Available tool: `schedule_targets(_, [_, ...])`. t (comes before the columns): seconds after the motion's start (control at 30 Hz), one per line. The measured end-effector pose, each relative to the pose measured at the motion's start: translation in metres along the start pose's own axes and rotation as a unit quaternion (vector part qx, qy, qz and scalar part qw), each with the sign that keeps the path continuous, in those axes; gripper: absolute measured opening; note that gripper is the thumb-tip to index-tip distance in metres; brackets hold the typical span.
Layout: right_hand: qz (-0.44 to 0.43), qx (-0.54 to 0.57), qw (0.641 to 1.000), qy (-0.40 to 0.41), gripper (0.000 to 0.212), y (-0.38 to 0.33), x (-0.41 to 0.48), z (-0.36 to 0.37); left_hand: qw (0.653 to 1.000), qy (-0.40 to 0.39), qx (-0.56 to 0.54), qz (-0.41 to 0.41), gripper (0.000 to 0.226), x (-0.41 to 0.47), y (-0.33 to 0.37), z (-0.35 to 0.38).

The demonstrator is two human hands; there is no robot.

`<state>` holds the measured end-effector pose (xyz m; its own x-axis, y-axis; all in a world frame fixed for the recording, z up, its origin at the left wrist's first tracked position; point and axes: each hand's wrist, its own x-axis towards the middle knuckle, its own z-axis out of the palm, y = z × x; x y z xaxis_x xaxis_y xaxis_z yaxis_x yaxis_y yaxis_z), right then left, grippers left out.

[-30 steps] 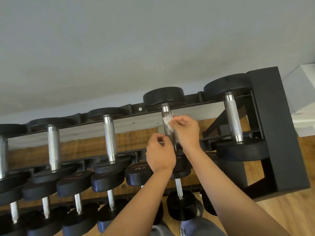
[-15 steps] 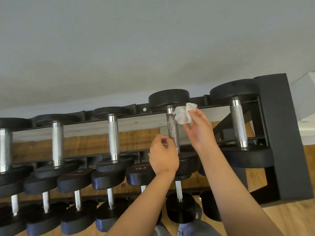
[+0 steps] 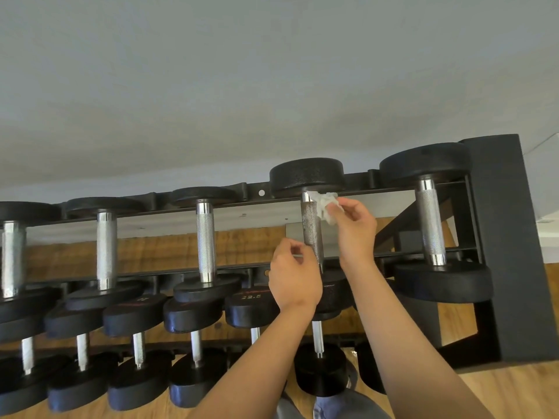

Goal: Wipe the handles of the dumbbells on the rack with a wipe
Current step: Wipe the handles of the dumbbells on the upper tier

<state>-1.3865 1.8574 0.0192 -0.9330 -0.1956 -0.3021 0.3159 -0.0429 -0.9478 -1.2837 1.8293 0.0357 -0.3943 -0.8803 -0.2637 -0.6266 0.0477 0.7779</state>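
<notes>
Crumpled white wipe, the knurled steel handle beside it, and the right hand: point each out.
Crumpled white wipe (image 3: 325, 204): head view, bunched middle.
Knurled steel handle (image 3: 311, 234): head view, mid-shaft.
Right hand (image 3: 357, 231): head view, back of hand.

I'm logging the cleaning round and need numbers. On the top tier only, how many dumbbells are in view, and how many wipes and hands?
Top-tier dumbbells: 5, the leftmost cut off by the frame edge
Wipe: 1
Hands, left hand and right hand: 2
Total: 8
</notes>
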Motion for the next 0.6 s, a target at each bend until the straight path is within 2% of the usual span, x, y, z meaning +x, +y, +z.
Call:
schedule_targets(0.1, [-0.046, -0.084, 0.995, -0.005, 0.012, 0.007, -0.004, 0.009, 1.000, -0.001, 0.001, 0.003, 0.009, 0.000, 0.000, 0.000])
schedule_targets(0.23, [-0.035, -0.134, 0.990, -0.009, 0.012, 0.009, -0.007, 0.013, 1.000, -0.002, 0.008, 0.010, 0.010, 0.000, 0.000, -0.001])
schedule_targets(0.37, [-0.057, -0.120, 0.991, -0.013, 0.011, 0.006, -0.015, 0.012, 1.000, 0.001, 0.008, 0.013, 0.011, 0.000, 0.000, -0.001])
schedule_targets(0.53, [-0.020, -0.089, 0.995, -0.043, 0.006, -0.004, -0.007, 0.024, 1.000, 0.008, 0.003, 0.010, 0.011, -0.001, 0.001, 0.000])
schedule_targets(0.6, [-0.059, -0.109, 0.992, -0.035, 0.008, -0.001, -0.011, 0.021, 1.000, 0.007, 0.006, 0.008, 0.012, -0.002, 0.000, 0.000])
